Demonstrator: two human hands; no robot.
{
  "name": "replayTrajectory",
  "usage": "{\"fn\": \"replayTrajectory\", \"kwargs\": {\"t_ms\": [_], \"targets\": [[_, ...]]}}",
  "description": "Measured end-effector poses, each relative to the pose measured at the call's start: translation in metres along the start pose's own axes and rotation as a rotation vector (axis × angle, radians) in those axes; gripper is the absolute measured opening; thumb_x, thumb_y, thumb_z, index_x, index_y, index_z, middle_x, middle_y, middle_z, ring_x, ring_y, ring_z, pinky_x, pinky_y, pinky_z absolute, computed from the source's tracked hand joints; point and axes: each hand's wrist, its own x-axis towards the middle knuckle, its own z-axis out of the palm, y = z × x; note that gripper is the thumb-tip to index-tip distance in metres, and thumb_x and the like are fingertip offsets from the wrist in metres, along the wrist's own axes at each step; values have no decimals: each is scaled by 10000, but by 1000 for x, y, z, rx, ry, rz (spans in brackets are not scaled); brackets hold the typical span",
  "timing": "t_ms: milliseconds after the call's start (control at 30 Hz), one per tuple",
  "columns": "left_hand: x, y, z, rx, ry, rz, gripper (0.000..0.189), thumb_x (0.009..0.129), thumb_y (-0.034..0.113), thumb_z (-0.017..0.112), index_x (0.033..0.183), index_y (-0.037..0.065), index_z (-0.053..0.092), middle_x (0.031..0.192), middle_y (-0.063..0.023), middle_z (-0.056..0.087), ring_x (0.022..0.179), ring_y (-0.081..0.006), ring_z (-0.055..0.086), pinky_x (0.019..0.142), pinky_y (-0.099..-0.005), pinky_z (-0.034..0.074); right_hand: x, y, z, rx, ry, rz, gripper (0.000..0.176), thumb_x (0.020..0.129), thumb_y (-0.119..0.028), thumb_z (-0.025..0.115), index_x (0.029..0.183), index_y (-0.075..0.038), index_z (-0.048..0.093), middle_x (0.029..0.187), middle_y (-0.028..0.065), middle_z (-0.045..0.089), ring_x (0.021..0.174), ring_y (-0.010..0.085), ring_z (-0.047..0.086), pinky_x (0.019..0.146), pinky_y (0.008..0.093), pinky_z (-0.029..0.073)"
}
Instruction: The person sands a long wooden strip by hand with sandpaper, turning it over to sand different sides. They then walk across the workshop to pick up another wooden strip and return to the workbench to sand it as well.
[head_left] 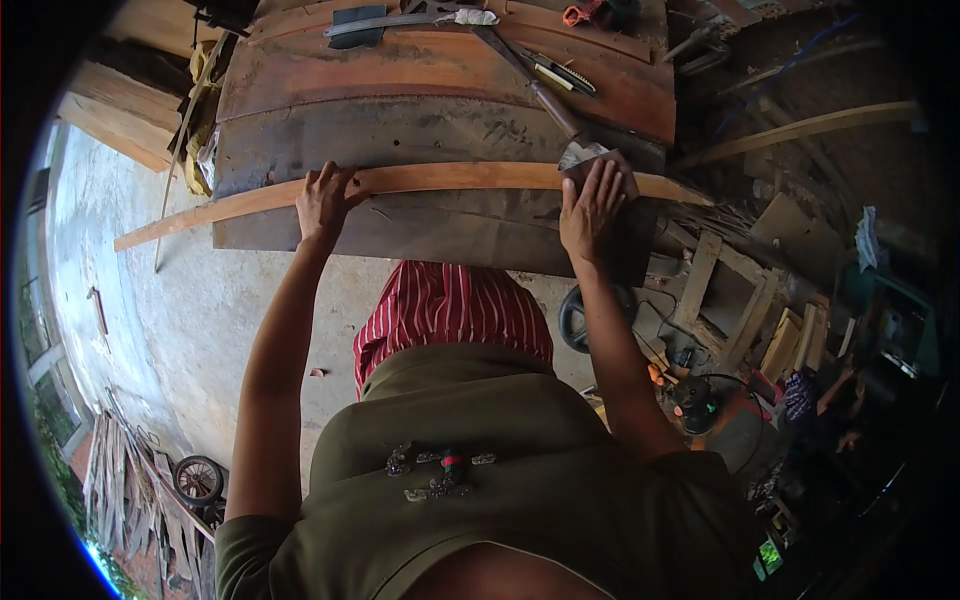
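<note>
A long, thin wooden strip [450, 178] lies across the near part of the workbench, its left end reaching out past the bench's edge. My left hand [325, 205] is closed over the strip left of its middle, fingers on the far side. Toward the strip's right end, my right hand [592, 212] presses a dark brown sheet that looks like sandpaper [627, 172] onto the wood, fingers laid along it. A tool with a wooden handle [556, 110] lies just beyond the right hand, and a utility knife [565, 74] rests beside it.
The workbench [420, 235] has a dark plank top. At its far side lie a dark cloth-like piece [357, 28] and an orange-handled tool [588, 13]. Wood scraps and a wooden frame [728, 285] clutter the floor at right. A small wheel [198, 480] stands at lower left.
</note>
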Motion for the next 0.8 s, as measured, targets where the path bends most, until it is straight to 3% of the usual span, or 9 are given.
{"fn": "replayTrajectory", "kwargs": {"t_ms": [100, 200, 267, 367, 433, 500, 600, 667, 800], "targets": [[0, 2, 0, -18, 7, -10, 459, 723, 361, 789, 1146, 229, 669, 1062, 10, 608, 989, -247, 596, 764, -387, 550, -3, 20, -12, 23, -59, -119, 694, 999, -461, 437, 1487, 8, 285, 1556, 221, 258, 1439, 397, 248, 1150, 543, 239], [-3, 5, -1, -37, 12, -14, 453, 726, 352, 790, 1145, 228, 669, 1054, 6, 610, 988, -248, 595, 779, -391, 543, 23, 129, 3, 112, 72, 212, 729, 1004, -483, 403, 1495, 30, 240, 1555, 276, 205, 1436, 463, 192, 1175, 509, 205], [0, 6, -1, -30, 21, 6, 452, 727, 352, 789, 1145, 228, 669, 1051, 5, 612, 986, -248, 595, 777, -391, 543, 45, 156, 4, 96, 58, 281, 730, 1002, -478, 403, 1490, 40, 243, 1553, 281, 206, 1437, 463, 188, 1176, 512, 201], [-3, 7, 0, -10, 27, -19, 450, 729, 359, 787, 1143, 226, 671, 1052, 4, 614, 989, -248, 594, 781, -393, 541, 48, 116, 14, 79, 50, 381, 726, 996, -462, 404, 1476, 64, 257, 1542, 291, 228, 1430, 467, 209, 1177, 513, 200], [-3, 8, -1, -25, 19, -28, 436, 738, 368, 780, 1135, 223, 674, 1046, 5, 618, 997, -251, 592, 777, -399, 540, 38, 59, -22, -161, -163, 77, 721, 990, -441, 428, 1458, 85, 274, 1522, 303, 263, 1396, 485, 278, 1167, 517, 226], [-2, 10, -3, -14, 16, -38, 436, 740, 369, 780, 1136, 223, 675, 1045, 5, 620, 999, -252, 592, 779, -398, 539, 42, 74, -13, -19, -103, 59, 739, 985, -467, 433, 1466, 70, 267, 1532, 296, 246, 1411, 481, 242, 1171, 519, 210], [-4, 12, -4, -17, 10, -39, 441, 741, 370, 781, 1143, 223, 675, 1042, 2, 623, 996, -255, 594, 781, -399, 538, 69, 156, 10, 227, 24, 368, 799, 980, -571, 358, 1511, 9, 215, 1580, 266, 134, 1467, 445, 82, 1191, 516, 136], [-2, 12, -6, -25, 9, -38, 447, 740, 369, 782, 1150, 224, 674, 1042, 0, 625, 992, -257, 596, 780, -401, 539, 94, 196, 16, 154, -83, 430, 778, 980, -527, 392, 1500, 27, 224, 1568, 273, 165, 1451, 470, 115, 1189, 529, 130], [-1, 16, -7, -34, 26, -54, 436, 737, 353, 788, 1133, 206, 679, 1039, -13, 627, 980, -265, 602, 774, -406, 540, 69, 157, 16, 12, 26, 351, 729, 977, -514, 406, 1453, 30, 311, 1517, 261, 277, 1422, 490, 176, 1174, 548, 173]]}}
